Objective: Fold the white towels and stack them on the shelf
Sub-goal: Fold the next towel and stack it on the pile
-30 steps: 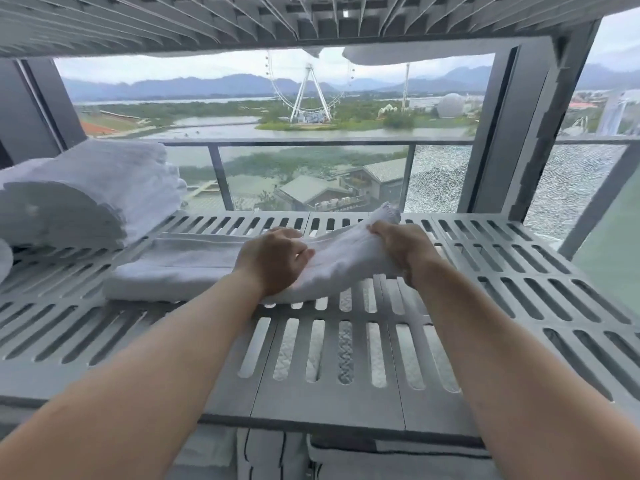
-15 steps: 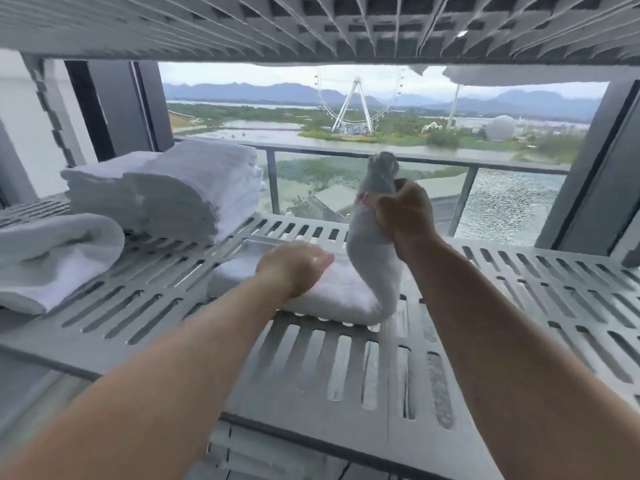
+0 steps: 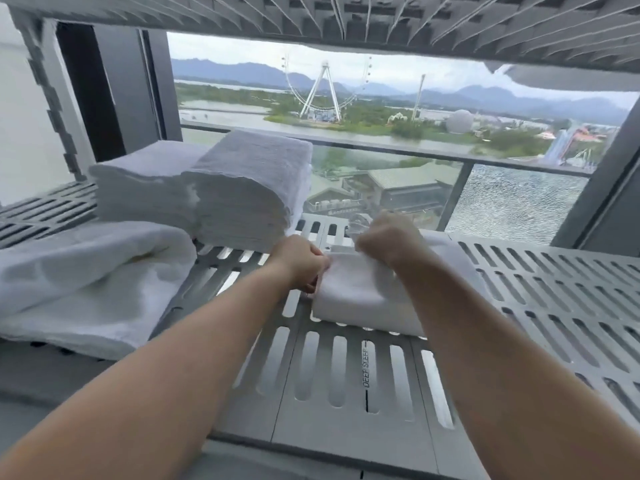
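Note:
A small folded white towel (image 3: 363,299) lies on the grey slatted shelf (image 3: 346,375), in the middle. My left hand (image 3: 301,263) grips its left edge with closed fingers. My right hand (image 3: 388,244) is closed on the towel's far part, on top of it, with a bit of cloth sticking up past the knuckles. Two stacks of folded white towels (image 3: 242,192) stand at the back left of the shelf. A loosely folded thick white towel (image 3: 86,282) lies at the near left.
Another slatted shelf (image 3: 346,15) hangs close above. Behind the shelf runs a glass balcony railing (image 3: 415,150) with an outdoor view. Dark posts (image 3: 602,181) frame both sides. The shelf's right half carries nothing.
My right hand has brought the lifted towel end down onto the folded part. My left hand moved to the towel's left edge and closed on it. The camera has swung left.

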